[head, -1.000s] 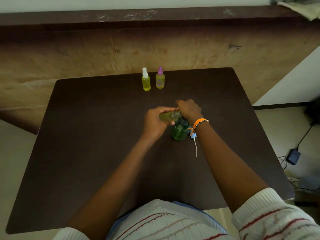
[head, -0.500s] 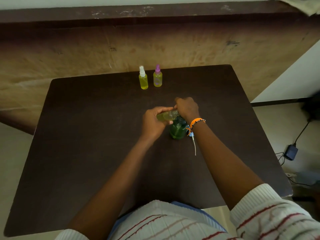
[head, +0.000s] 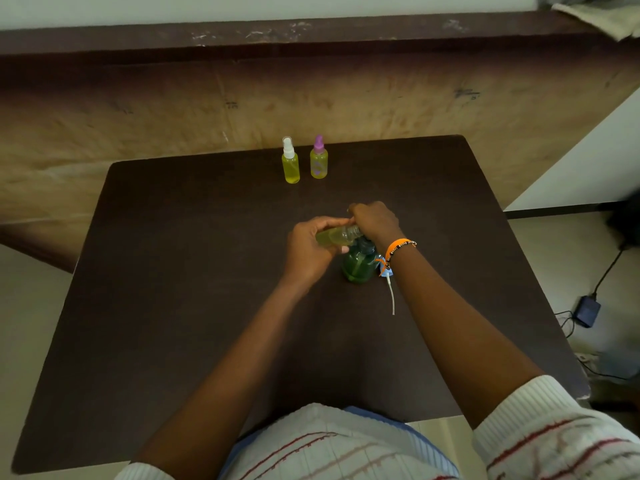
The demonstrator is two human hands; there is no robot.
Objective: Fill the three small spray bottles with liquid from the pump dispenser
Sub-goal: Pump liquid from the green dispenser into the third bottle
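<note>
Head view: third clear plastic spray bottle (head: pixel 334 236), tilted near-horizontal above the green pump dispenser (head: pixel 358 266) mid-table, left hand (head: pixel 308 249) fingers wrapped round it; right hand (head: pixel 374 221) fingers curled at its neck. Filling seems the step; next, fitting the sprayer (head: pixel 389 285) needs steady alignment. Two yellow-filled bottles (head: pixel 291 164) stand capped

Tilted yellow-filled bottle (head: pixel 335 236) over green dispenser (head: pixel 358 266), two capped bottles (head: pixel 304 161) behind

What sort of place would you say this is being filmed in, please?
Probably a plain indoor room, not a workshop: a bare dark table against a worn wooden panel, tiled floor with a power adapter trailing cable.
</note>
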